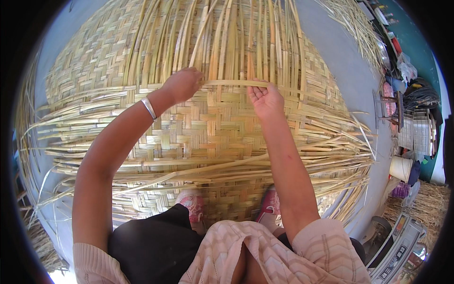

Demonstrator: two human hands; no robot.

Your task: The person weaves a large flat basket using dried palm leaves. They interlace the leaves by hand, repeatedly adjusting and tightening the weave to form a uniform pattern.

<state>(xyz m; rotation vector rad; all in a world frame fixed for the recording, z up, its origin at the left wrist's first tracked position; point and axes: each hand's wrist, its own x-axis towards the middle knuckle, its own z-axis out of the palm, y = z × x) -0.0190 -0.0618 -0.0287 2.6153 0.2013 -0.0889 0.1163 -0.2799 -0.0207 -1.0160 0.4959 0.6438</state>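
Observation:
A flat yellow-green reed strip [226, 83] runs crosswise between my two hands, along the near ends of many lengthwise reeds [217, 45]. My left hand [183, 84], with a silver bangle on the wrist, has its fingers curled down at the strip's left part; the fingertips are partly hidden. My right hand [266, 99] is turned palm up, its fingers bent and the thumb pinching the strip's right part. Beneath both hands lies a woven reed mat [208, 128] in a twill pattern, with loose reed ends [80, 120] fanning out at its left and right sides.
My feet in pink shoes [191, 203] rest on the mat. More cut reeds [354, 23] lie on the grey floor at the far right. Along the right side stand a small stool [390, 106], a cream bucket [401, 168] and a metal-framed weighing scale [399, 246].

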